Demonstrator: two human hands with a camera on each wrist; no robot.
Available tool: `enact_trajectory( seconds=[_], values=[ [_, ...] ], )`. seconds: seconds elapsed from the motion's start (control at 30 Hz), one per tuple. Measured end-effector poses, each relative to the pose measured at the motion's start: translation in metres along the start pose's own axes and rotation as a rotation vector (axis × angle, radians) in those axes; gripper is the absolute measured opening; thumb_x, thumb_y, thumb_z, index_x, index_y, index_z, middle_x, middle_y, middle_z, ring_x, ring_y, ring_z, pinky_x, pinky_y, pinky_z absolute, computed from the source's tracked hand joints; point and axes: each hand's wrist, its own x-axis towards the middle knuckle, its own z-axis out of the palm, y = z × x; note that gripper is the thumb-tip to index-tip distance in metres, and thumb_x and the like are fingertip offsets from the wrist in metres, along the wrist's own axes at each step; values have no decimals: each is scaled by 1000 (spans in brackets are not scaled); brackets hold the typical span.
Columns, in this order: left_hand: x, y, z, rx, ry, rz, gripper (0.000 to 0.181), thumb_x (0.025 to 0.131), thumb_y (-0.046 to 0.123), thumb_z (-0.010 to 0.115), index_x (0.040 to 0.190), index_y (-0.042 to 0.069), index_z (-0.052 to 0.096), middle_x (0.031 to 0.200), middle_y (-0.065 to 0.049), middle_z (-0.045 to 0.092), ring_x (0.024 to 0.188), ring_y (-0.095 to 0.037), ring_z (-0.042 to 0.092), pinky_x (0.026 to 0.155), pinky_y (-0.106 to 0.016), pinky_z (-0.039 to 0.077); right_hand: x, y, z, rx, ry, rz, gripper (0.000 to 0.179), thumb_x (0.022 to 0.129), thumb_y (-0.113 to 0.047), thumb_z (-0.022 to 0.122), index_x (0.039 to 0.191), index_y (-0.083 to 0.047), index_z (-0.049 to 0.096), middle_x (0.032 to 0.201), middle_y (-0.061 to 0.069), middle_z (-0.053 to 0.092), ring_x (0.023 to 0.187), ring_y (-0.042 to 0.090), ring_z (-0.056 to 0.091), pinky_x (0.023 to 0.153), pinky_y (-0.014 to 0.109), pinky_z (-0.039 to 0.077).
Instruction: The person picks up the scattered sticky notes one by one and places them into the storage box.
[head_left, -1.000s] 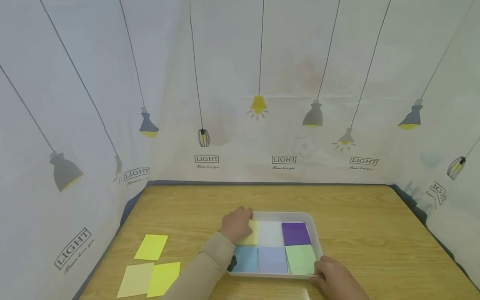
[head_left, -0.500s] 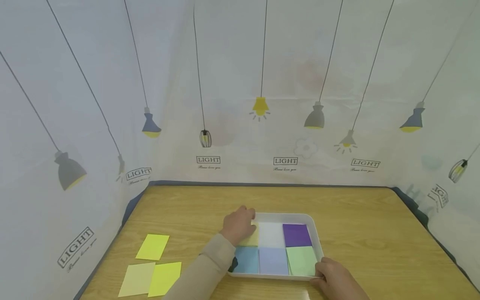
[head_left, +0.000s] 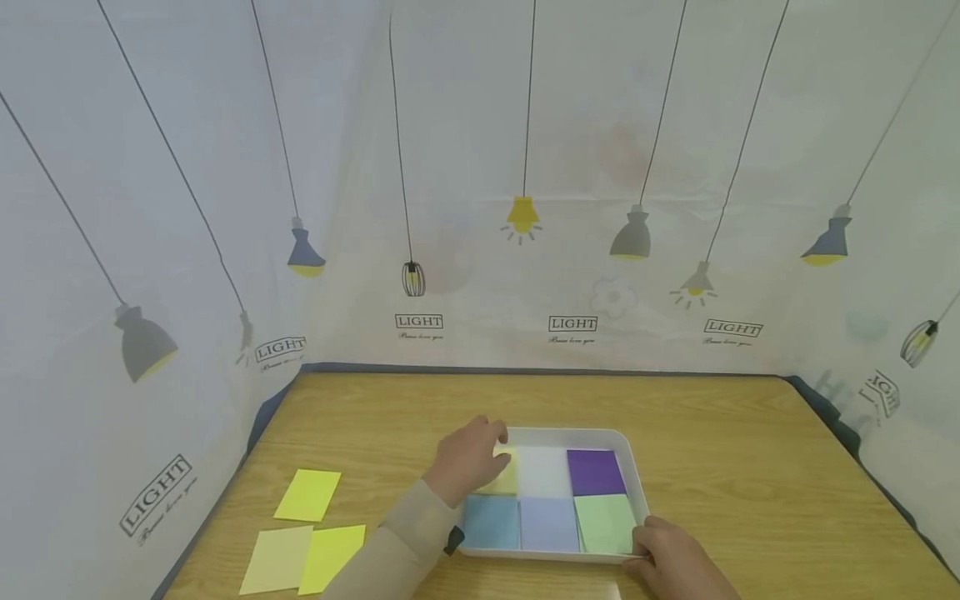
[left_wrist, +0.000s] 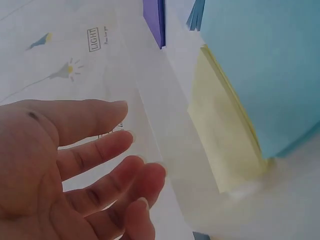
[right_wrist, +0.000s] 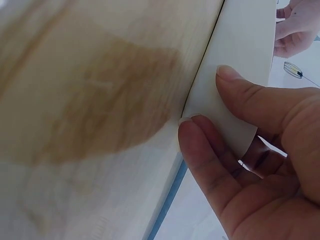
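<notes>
A white tray (head_left: 558, 437) holds stacks of square sticky notes: pale yellow (head_left: 504, 477) at far left, purple (head_left: 596, 472) at far right, then blue (head_left: 491, 523), lavender (head_left: 548, 525) and light green (head_left: 604, 524) along the near side. My right hand (head_left: 675, 557) pinches the tray's near right corner; in the right wrist view its thumb (right_wrist: 255, 95) presses the white wall with fingers tucked below. My left hand (head_left: 467, 458) hovers by the far left corner, beside the pale yellow notes (left_wrist: 227, 125). Its fingers (left_wrist: 100, 152) are loosely bent and hold nothing.
Two bright yellow notes (head_left: 308, 494) and a pale yellow one (head_left: 276, 560) lie on the wooden table (head_left: 382, 417), left of the left forearm. A white curtain (head_left: 465, 167) printed with hanging lamps surrounds the table's back and sides.
My left hand has drawn slightly left from the tray's corner, its fingers spreading and uncovering more of the blue notes. The right hand keeps its grip on the tray.
</notes>
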Motion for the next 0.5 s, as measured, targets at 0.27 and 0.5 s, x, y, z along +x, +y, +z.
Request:
enact_trajectory(
  seconds=[0.27, 0.5],
  values=[
    [-23, -15, -8, -39, 43, 12, 24, 92, 28, 72, 111, 14, 69, 100, -3, 65, 76, -13, 60, 56, -28, 46, -1, 0, -1, -4, 4, -2, 34, 81, -20, 81, 65, -19, 50, 70, -8, 40, 63, 1, 33, 56, 20, 33],
    [-42, -35, -20, -45, 63, -7, 21, 92, 25, 72, 109, 13, 69, 98, -5, 65, 76, -15, 60, 55, -30, 46, 0, -1, -1, 14, -15, 26, 32, 82, -21, 80, 66, -19, 52, 71, -7, 42, 63, 1, 35, 56, 20, 34]
  ],
)
